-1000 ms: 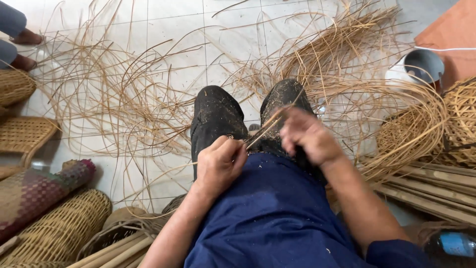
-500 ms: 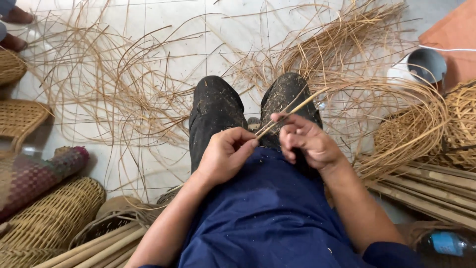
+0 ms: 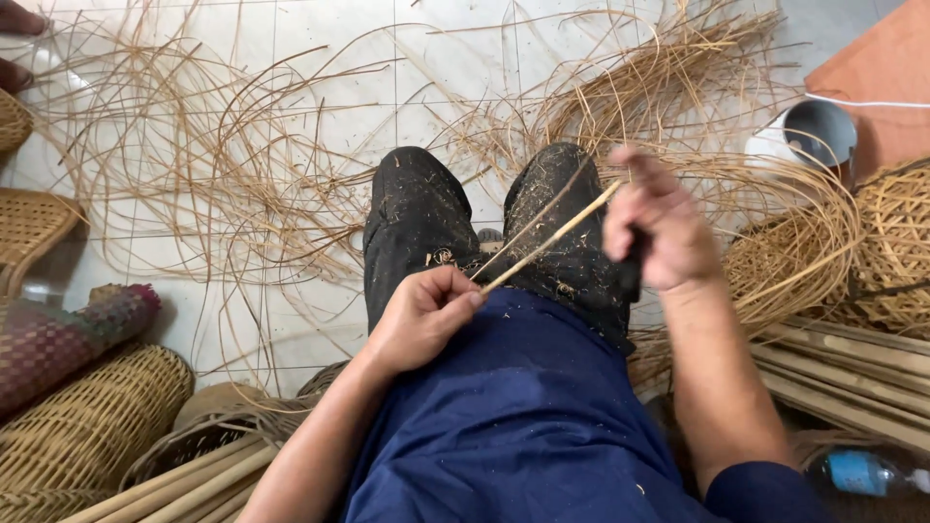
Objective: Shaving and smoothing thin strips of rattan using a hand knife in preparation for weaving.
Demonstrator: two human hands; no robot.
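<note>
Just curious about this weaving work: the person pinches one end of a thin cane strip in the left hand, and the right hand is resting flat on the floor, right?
Not quite. The head view shows the left hand pinching the cane strip, but the right hand is raised above the knees at the strip's other end, gripping a dark tool.

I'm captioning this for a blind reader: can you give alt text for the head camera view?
A seated person's left hand pinches one end of a thin tan cane strip while the right hand grips its far end along with a dark tool, above dark dusty trousers. Loose cane strands litter the white tiled floor.
</note>
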